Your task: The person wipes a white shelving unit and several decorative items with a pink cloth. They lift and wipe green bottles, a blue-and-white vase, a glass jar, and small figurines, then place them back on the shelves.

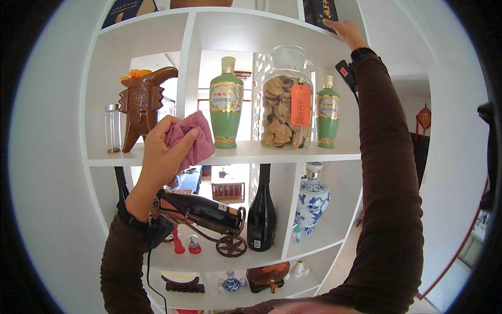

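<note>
A folded pink cloth (197,141) is gripped in my left hand (163,152), held in front of the middle shelf between a brown carved figure (140,104) and a tall green bottle (226,107). My right hand (348,32) reaches up to the top shelf. Its fingers rest at the lower edge of a black box (321,13) with gold characters; whether they grip the box or just touch it is hard to see. Below my right wrist stand a large glass jar (277,112) of dried brown pieces with a red tag and a smaller green bottle (328,115).
White shelving (246,156) spans the view. A small clear tube (112,128) stands far left. Lower down are a dark bottle (206,209) on a wheeled rack (231,246), an upright dark bottle (261,214) and a blue-and-white vase (312,201). A dark blue book (128,11) sits top left.
</note>
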Motion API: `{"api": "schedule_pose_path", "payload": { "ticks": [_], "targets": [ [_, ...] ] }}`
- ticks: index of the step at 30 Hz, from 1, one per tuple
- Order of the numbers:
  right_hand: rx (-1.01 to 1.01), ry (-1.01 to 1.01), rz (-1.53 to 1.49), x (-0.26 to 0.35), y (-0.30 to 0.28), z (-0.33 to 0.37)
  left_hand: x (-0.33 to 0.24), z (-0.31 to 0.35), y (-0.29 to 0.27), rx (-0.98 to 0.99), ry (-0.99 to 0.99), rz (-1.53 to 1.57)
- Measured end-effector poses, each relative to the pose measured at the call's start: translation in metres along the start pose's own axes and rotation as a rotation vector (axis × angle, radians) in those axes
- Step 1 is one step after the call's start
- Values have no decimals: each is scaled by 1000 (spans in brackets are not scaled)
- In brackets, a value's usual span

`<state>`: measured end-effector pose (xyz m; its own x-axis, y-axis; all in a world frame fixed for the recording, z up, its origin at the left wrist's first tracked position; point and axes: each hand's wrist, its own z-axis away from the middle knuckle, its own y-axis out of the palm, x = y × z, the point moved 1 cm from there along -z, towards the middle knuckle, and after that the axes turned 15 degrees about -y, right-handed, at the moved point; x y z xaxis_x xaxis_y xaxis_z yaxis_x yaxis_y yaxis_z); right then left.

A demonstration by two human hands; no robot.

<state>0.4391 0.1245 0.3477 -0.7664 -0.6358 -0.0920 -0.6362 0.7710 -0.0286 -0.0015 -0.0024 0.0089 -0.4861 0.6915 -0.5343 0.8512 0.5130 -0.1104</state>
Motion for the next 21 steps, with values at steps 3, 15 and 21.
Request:
{"api": "schedule_pose_path", "payload": {
  "ticks": [3,15,21],
  "targets": [
    [40,88,148,0,15,-11,4,-1,-2,15,9,41],
    [-48,113,284,-46,53,-61,12,1,2,-19,43,113],
    [-417,-169,-223,2,19,13,13,0,2,-22,22,88]
  ]
}}
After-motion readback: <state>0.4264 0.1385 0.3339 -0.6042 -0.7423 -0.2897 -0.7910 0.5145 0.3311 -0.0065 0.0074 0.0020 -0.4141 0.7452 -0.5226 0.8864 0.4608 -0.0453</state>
